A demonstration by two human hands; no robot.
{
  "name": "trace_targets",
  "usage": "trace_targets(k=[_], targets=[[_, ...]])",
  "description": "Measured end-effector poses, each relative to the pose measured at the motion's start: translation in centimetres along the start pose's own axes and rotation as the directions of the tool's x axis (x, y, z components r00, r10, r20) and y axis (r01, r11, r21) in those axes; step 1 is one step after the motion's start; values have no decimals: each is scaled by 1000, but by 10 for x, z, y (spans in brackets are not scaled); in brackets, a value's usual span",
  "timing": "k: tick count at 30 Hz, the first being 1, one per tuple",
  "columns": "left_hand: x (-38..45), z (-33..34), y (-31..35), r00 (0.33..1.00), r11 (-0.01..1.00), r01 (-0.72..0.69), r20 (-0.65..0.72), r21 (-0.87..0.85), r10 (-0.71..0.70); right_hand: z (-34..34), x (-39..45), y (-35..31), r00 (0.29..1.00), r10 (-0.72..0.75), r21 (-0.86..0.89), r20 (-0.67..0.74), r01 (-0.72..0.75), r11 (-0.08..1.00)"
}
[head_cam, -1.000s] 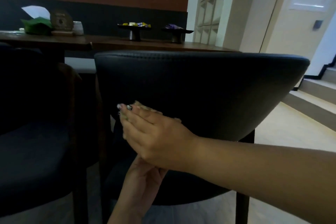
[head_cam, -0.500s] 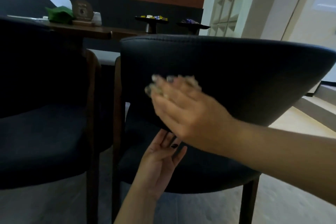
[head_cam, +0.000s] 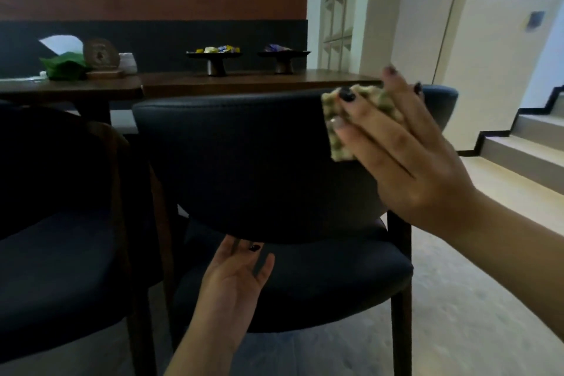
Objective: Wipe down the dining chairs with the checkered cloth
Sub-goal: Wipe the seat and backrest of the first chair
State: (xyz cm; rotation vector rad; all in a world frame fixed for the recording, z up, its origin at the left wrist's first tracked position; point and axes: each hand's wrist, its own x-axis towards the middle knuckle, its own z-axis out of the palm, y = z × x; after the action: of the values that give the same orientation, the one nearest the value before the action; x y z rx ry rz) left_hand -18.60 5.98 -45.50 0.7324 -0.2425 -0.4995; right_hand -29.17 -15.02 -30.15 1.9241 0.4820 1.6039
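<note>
The right hand, fingers straight, has swept the folded green-and-cream checkered cloth from the black leather chair's left backrest to its upper right; one pass looks finished. The left hand hovers empty, relaxed.

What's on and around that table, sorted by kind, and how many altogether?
Dark chairs: 2
Pedestal dishes: 2
Checkered cloth: 1
Green tissue box: 1
Total: 6
</note>
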Motion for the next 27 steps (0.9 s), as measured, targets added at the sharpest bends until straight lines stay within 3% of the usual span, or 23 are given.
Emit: trace_targets(k=[3,5,6,7,9,10,11,12,14,15,20,22,25,27], targets=[[-1,6,2,999,999,-1,-52,41,4,-3,-31,15,984,174,51,29,-175,983],[-3,9,3,998,998,-4,-67,55,8,-8,-50,7,908,413,233,69,-417,878],[-5,10,4,998,998,-6,-64,60,10,-12,-59,-3,808,580,360,106,-575,735],[-7,9,4,998,998,-8,-60,57,11,-17,-67,-17,655,741,488,150,-701,520],[-12,6,3,997,999,0,-72,39,3,-27,-78,-53,270,917,663,294,-748,7],[-15,3,1,995,999,13,-96,41,-9,-28,-82,-73,97,913,692,397,-685,-228],[-19,0,-3,992,998,35,-126,56,-28,-27,-86,-91,-30,861,674,509,-608,-420],[-24,-4,-8,986,994,64,-159,92,-49,-24,-90,-110,-107,769,617,630,-531,-580],[-33,-13,-23,973,972,131,-215,196,-87,-16,-92,-142,-166,545,445,822,-411,-795],[-37,-18,-30,964,956,162,-244,245,-101,-11,-91,-156,-177,453,359,874,-394,-846],[-45,-35,-37,949,866,256,-284,430,-140,17,-86,-202,-155,261,113,953,-617,-779],[-46,-41,-33,955,830,262,-259,493,-148,25,-87,-209,-170,181,52,969,-573,-818],[-45,-49,-33,947,775,282,-295,566,-129,35,-88,-206,-172,-26,-89,985,-369,-925],[-43,-54,-34,945,771,294,-295,565,-145,44,-90,-204,-161,-72,-129,984,-378,-917]])
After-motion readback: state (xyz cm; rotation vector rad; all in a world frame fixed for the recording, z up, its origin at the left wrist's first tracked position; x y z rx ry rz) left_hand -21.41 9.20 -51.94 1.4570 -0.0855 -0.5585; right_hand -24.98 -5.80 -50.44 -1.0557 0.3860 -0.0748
